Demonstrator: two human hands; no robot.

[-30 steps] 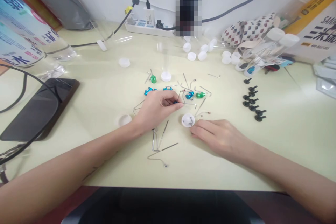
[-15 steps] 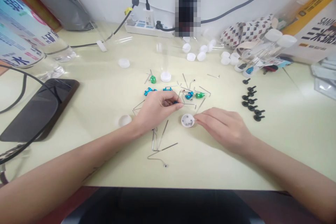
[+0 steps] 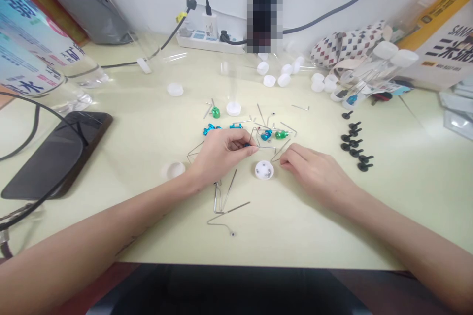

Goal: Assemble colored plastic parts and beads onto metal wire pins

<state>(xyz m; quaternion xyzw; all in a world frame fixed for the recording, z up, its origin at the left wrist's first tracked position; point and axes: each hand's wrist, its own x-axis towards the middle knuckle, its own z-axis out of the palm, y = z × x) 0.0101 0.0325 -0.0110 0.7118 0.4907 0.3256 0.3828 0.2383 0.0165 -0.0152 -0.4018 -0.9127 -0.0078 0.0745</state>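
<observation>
My left hand [image 3: 225, 150] is closed in a pinch on a small dark blue metal part [image 3: 247, 145], mostly hidden by the fingers, with a thin bent metal rod [image 3: 266, 147] projecting to the right. My right hand [image 3: 314, 167] has its fingertips pressed together beside an L-shaped metal rod [image 3: 284, 147]; what they hold, if anything, is hidden. Just left of those fingertips sits a white cap [image 3: 264, 170] with several tiny metal bits inside. Behind my left hand lie blue metal parts [image 3: 266, 134] and a green one [image 3: 281, 134] among bent rods.
Several black screw-like pieces [image 3: 355, 142] line the right side. White caps [image 3: 284, 79] and clear tubes stand toward the back. A phone [image 3: 55, 157] and bottles [image 3: 44, 69] occupy the left. More bent rods [image 3: 229, 206] lie near the table's front, below another white cap [image 3: 175, 171].
My right hand has moved off the white cap's rim, slightly right and away from me, to the L-shaped rod. My left hand keeps its pinch in nearly the same place.
</observation>
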